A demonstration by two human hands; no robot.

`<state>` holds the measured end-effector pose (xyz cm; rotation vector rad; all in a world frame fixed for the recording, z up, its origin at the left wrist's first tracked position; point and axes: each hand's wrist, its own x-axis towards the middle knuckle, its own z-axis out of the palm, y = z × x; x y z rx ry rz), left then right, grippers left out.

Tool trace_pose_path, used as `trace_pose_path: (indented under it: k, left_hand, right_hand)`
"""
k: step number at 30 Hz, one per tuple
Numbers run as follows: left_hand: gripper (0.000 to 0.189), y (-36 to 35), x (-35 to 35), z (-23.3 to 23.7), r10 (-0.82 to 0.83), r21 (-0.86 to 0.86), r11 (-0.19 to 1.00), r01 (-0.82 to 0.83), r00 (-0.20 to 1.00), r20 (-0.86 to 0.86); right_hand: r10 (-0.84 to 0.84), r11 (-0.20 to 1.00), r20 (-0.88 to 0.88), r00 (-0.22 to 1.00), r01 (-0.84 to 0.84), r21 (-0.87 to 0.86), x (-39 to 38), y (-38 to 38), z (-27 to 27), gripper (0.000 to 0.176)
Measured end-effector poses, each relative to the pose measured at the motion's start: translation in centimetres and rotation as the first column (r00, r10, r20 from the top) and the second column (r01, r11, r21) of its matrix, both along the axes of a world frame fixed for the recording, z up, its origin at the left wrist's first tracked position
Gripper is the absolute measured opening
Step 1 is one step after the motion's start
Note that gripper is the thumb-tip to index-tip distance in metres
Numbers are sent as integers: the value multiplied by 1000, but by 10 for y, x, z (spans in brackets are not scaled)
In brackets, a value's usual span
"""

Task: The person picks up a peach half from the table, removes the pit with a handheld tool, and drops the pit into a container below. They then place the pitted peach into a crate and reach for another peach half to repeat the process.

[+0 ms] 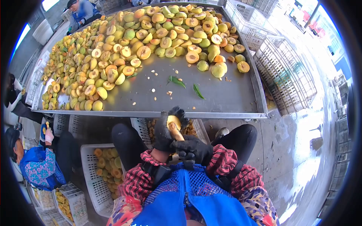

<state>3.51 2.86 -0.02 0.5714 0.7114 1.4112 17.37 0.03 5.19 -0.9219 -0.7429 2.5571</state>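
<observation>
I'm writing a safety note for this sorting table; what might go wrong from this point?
The right hand works a wooden-handled tool at the fruit half in the left hand; a slip could drive it into the gloved left fingers.

The fruit half is held beyond the table's front rim, so if dropped it would probably miss the tabletop.

Reaching for the far fruit pile might strain the seated person's back.
</observation>
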Motion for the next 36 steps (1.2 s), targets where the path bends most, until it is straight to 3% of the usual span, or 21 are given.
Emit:
trace_pose_path:
  k: [2, 4, 6, 8, 10, 12, 13, 14, 15, 18, 21, 23, 24, 25, 27, 28, 29, 30, 32, 35, 36]
  left_hand:
    - [47, -1, 1, -4, -14, -111, 993, 39, 975, 224]
    - [49, -10, 6, 0, 1, -60, 998, 2, 999, 50]
    - [50, -13, 8, 3, 12, -132, 991, 1, 995, 97]
    - [50, -8, 5, 3, 48, -309, 949, 67, 935, 350]
    - [45, -7, -8, 4, -94, -139, 980, 141, 948, 304]
    - [40, -5, -25, 2, -167, 43, 983, 177, 970, -175]
    - [38, -1, -32, 9, -98, 133, 968, 214, 806, -583]
    - [36, 1, -36, 17, 32, 194, 939, 284, 491, -870]
    - [32, -5, -26, 23, 58, 167, 965, 201, 457, -887]
    - [29, -16, -23, 43, 216, 230, 940, 254, 79, -973]
    - [25, -20, -42, 44, 204, 245, 959, 141, 253, -946]
    - [23, -29, -60, 66, 258, 269, 963, -2, 294, -920]
    - [26, -34, -77, 80, 200, 199, 980, -24, 128, -971]
    - [30, -39, -100, 88, 129, 131, 990, -59, -39, -991]
    - [31, -56, -152, 61, 163, 39, 956, -289, 418, -894]
    - [31, -65, -164, 81, 46, -104, 931, -350, 394, -918]
    - [32, -74, -174, 101, -75, -241, 879, -411, 381, -922]
    - [32, -78, -193, 101, -259, -280, 886, -370, 107, -960]
    - [32, -83, -226, 98, -503, -384, 861, -333, -456, -734]
    - [33, -44, -220, 95, 107, 137, 941, -310, -111, -988]
    - [33, -19, -202, 109, 68, 100, 933, -347, -102, -992]
  right_hand:
    - [-41, 996, -118, 992, 31, -89, 1, -9, -5, 20]
    - [-67, 992, -207, 976, 43, -117, 2, -13, -9, 20]
    - [-65, 996, -264, 962, 47, -73, 3, -14, -10, 23]
    - [-69, 996, -209, 975, 81, 48, 8, -14, -9, 29]
    - [-63, 985, -142, 988, 85, 153, 16, -13, -9, 33]
    - [-67, 975, -98, 993, 86, 205, 26, -12, -12, 33]
    - [-77, 972, -92, 993, 96, 215, 30, -12, -14, 32]
    - [-81, 973, -24, 996, 84, 215, 30, -9, -16, 30]
    - [-85, 974, 45, 995, 74, 212, 29, -7, -19, 28]
    - [-125, 971, 173, 977, 85, 224, 25, -6, -30, 25]
    - [-107, 950, 184, 977, 46, 308, 32, -9, -69, 25]
    - [-79, 708, 222, 972, -102, 699, 43, -16, -86, 26]
    - [-75, 520, 240, 968, -167, 838, 45, -16, -92, 26]
    - [-83, 981, 216, 973, 41, 190, 40, -15, -76, 28]
    - [-71, 993, 367, 928, 30, 116, 36, -13, -84, 26]
    - [-62, 996, 439, 896, 30, 80, 35, -16, -94, 26]
    - [-48, 980, 431, 901, -40, 194, 37, -18, -110, 27]
    - [-43, 946, 426, 904, -100, 307, 40, -21, -127, 28]
    - [-7, 981, 522, 853, -95, 169, 34, -18, -133, 30]
    - [-9, 761, 550, 835, -351, 546, 34, -22, -162, 29]
    - [6, 858, 533, 846, -278, 432, 31, -22, -164, 28]
